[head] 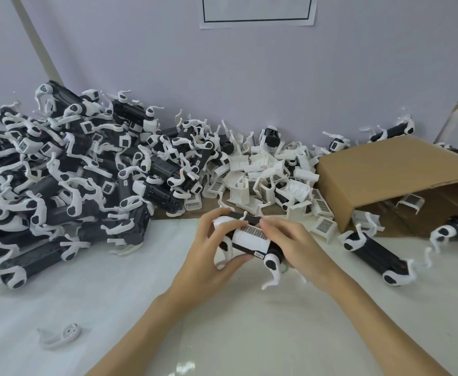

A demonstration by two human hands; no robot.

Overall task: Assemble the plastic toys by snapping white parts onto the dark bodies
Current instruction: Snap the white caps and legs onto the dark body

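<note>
Where the brown cardboard box (390, 169) lies tipped on its side at the right of the desk (114, 308), its open mouth faces the person and shows a white ribbed cover (410, 202) lying inside in shadow. Both hands hold one toy above the desk, near the middle. The left hand (211, 256) curls round the toy's left end, fingers over the top and thumb beneath. The right hand (290, 245) wraps the right end, its fingertips (265, 225) pressing on a white cover part (252, 236) that sits across the toy's dark body (245, 217). That cover is smooth, rounded plastic with a fine grid-patterned panel on top. White curved legs with black oval patches hang from the body.

Loose white covers (265, 175) lie heaped between the box and the wall, blocky and slatted, several showing the same grid panel. A big tangled pile of toys (67, 169) fills the left side, dark bodies with thin, bent white legs. Two more dark toys (374, 253) lie just in front of the box. A single white leg piece (59, 335) rests alone on the glossy pale desk sheet.
</note>
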